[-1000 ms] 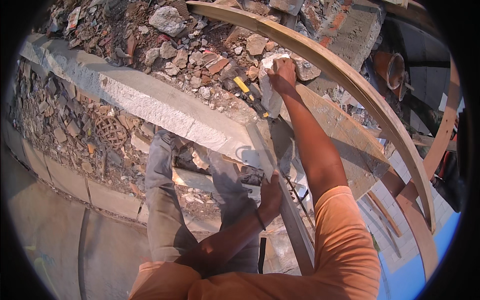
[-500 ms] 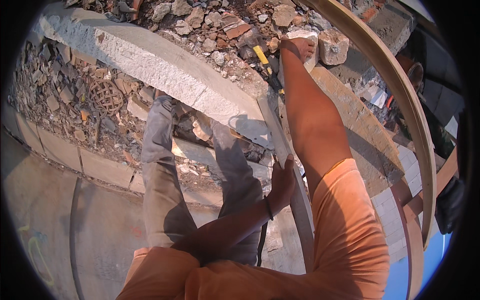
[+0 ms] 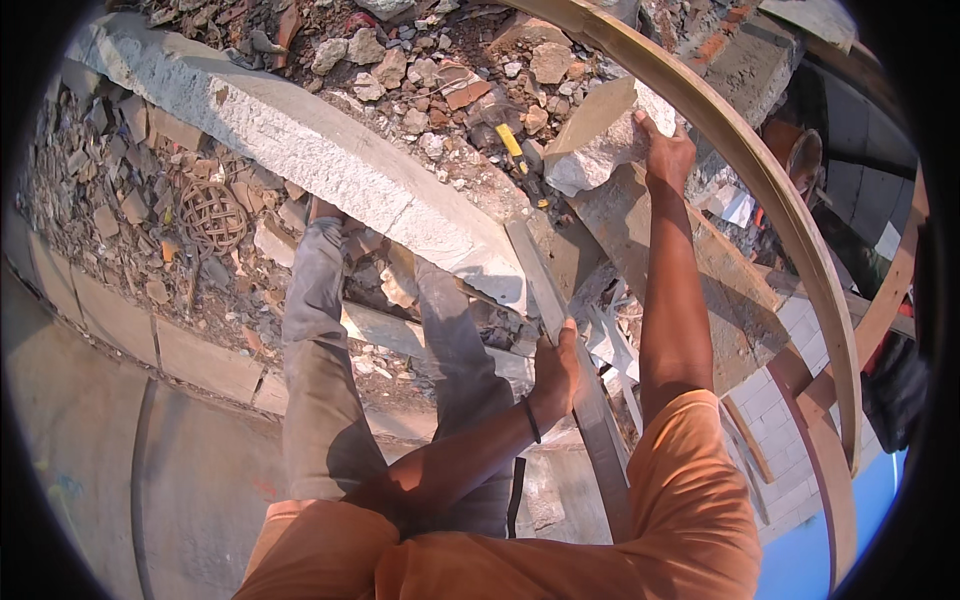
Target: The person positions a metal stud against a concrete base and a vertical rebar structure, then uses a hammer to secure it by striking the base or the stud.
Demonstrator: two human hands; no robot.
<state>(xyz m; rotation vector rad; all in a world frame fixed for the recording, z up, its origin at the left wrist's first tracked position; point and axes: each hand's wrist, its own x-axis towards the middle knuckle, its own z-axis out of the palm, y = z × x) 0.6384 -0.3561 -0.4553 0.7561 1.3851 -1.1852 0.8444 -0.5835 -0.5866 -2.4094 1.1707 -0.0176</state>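
**Concrete block swings round, right hand comes back toward 2 o'clock**

Half a second ago the block stands narrow under the palm; now it lies over toward 12, broad tan face and rough white sides showing. Camera moves a bit too. Left hand stays put on the grey bar.

Status:
- Block: 1 o'clock from view centre, at the upper end of the flat slab. Tilted; can't tell how much weight the slab takes.
- Right hand: fingers bent, gripping the block's right end. Underside of the grip hidden.
- Left hand: between 4 and 5, wrapped round the bar, thumb along it. Bar runs from near centre down to 5, upper end by the end of the concrete beam at 10.
- Yellow-and-black tool at 12, just left of the block, untouched.
- Curved wooden strip arcs from 12 to 4, close past the right hand.

Step in hand, my read: turning the block one-handed, left steadying the bar. Next move calls for a secure hold on that end, knuckles kept off the strip, fingers out from underneath.
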